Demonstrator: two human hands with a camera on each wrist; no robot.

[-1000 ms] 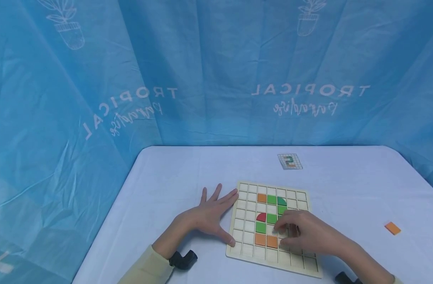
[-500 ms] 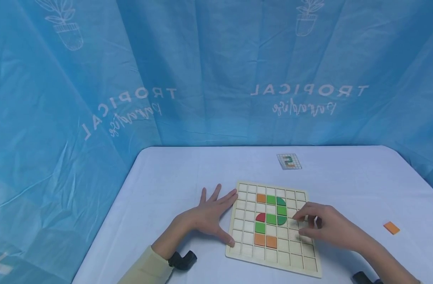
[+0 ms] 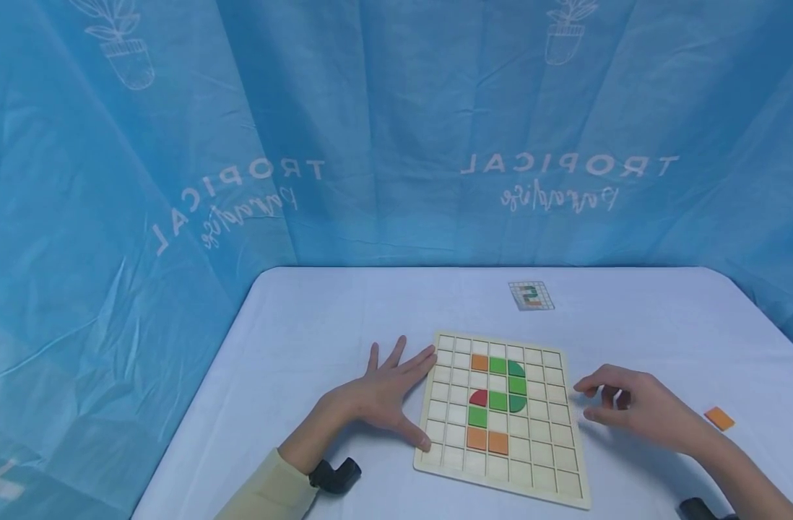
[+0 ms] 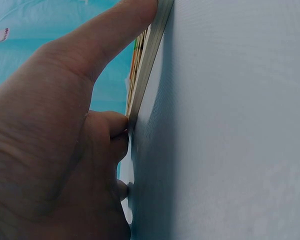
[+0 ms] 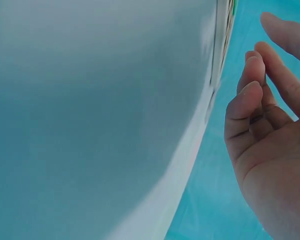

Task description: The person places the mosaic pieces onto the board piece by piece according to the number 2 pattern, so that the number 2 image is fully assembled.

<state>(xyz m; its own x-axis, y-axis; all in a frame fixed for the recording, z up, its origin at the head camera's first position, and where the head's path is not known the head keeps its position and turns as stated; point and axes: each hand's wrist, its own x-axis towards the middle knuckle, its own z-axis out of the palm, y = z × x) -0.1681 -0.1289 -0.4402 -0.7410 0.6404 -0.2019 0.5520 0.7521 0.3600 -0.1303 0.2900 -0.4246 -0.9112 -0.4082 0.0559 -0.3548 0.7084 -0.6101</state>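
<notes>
A pale wooden grid board [image 3: 546, 455] lies on the table, with orange, green and red tiles set in some of its squares. Among them are a dark green quarter-round tile [image 3: 517, 404] and a red quarter-round tile [image 3: 478, 398]. My left hand [image 3: 386, 393] is spread at the board's left side, thumb and a fingertip touching its edge; the left wrist view shows the thumb against the board's edge [image 4: 152, 50]. Just off the board's right side hovers my right hand [image 3: 637, 404], fingers loosely bent, thumb apart from them and nothing between.
A loose orange tile [image 3: 719, 417] lies on the white table [image 3: 370, 303] to the right of the right hand. Behind the board is a small pattern card [image 3: 531, 296] printed with a coloured grid figure. A blue printed curtain [image 3: 396, 144] hangs behind the table.
My right hand has moved right, off the board, uncovering the dark green quarter-round tile in its square. The left hand has stayed at the board's left edge.
</notes>
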